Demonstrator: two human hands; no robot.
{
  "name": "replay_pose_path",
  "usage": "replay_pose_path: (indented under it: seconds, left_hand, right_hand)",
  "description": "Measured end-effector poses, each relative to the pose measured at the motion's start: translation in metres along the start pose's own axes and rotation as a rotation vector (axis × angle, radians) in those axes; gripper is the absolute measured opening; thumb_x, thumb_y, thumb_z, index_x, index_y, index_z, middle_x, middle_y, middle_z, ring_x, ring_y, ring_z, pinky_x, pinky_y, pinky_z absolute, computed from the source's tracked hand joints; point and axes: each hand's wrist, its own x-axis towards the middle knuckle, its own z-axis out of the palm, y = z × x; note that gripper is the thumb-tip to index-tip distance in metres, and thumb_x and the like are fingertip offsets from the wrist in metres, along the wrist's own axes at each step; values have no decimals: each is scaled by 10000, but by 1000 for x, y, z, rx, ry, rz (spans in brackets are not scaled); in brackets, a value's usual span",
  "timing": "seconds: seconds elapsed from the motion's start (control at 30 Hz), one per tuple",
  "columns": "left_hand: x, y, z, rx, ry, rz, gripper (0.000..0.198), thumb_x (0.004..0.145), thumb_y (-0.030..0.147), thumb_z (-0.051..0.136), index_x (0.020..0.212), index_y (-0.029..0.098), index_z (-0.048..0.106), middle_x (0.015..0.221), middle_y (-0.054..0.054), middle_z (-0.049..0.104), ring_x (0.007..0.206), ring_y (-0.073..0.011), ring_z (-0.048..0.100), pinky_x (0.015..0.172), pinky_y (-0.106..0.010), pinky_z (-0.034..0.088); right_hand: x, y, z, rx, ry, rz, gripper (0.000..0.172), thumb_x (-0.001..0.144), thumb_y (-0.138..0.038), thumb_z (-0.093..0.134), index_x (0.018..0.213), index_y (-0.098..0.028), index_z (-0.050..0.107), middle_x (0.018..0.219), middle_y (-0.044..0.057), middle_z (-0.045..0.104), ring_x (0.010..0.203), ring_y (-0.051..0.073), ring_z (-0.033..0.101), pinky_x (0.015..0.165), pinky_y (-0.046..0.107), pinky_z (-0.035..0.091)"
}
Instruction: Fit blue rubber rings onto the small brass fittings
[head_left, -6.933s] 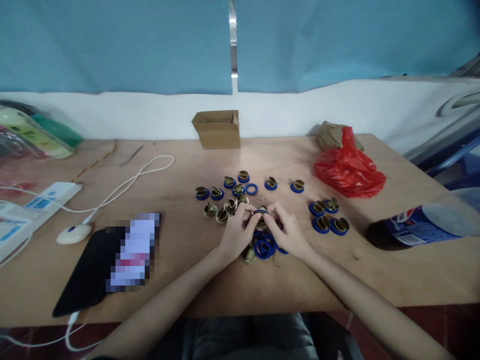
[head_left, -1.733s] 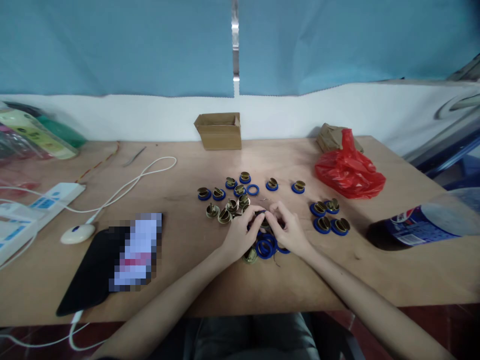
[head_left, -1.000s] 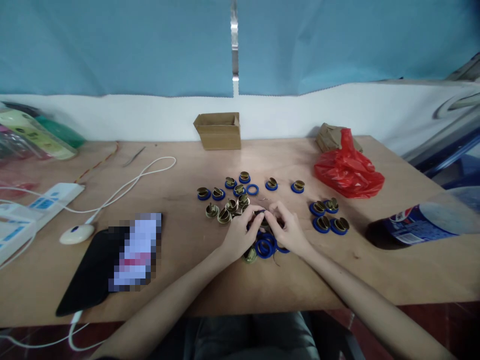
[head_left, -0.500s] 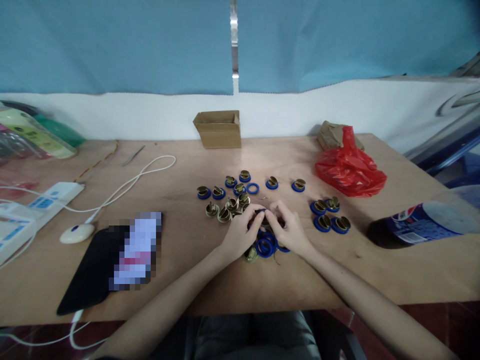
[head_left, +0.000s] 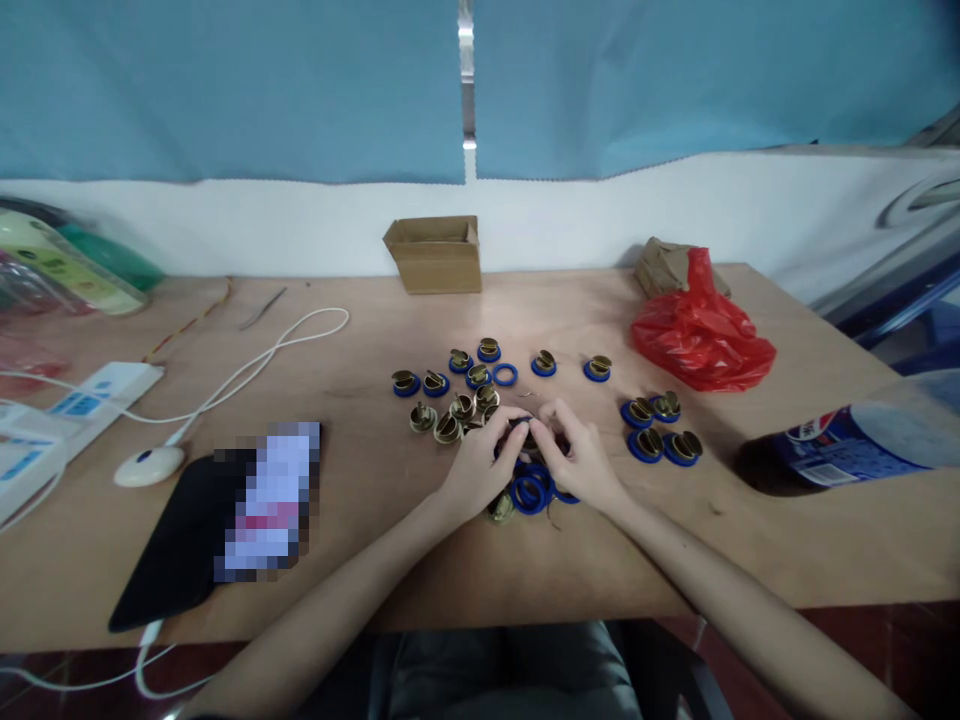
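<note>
My left hand (head_left: 484,455) and my right hand (head_left: 574,455) meet over the middle of the table, thumbs and fingertips pinched close together. Between them is a small dark item, mostly hidden by the fingers. Just below lie loose blue rings (head_left: 529,493) and a round brass-coloured metal piece (head_left: 502,508). Left of my left hand sit several brass pieces without blue rings (head_left: 448,429). Farther back, brass pieces seated in blue rings (head_left: 406,383) stand in a loose row, with a single blue ring (head_left: 505,375) among them. More ringed pieces (head_left: 644,445) form a group right of my right hand.
A red plastic bag (head_left: 701,335) and a cola bottle (head_left: 832,450) lying on its side are at right. An open cardboard box (head_left: 439,265) stands by the wall. At left are a phone (head_left: 274,500), a black tablet-like slab (head_left: 176,540), white cables and a power strip (head_left: 82,420).
The view has shifted very slightly. My hands keep the same pinched pose at the same spot, and the pieces on the table have not moved.
</note>
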Motion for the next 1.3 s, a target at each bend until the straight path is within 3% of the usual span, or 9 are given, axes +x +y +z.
replay_pose_path:
  seconds: [1.3]
  left_hand:
    - [0,-1,0,32,-3,17,205,1016,338,438,1101,203,566,976,-45,716,782,-153,718,669,-238,553]
  right_hand:
    - [-1,0,0,1,-7,4,180,979,-345,492,843,-229,474,554,-72,432,479,108,419,497,235,334]
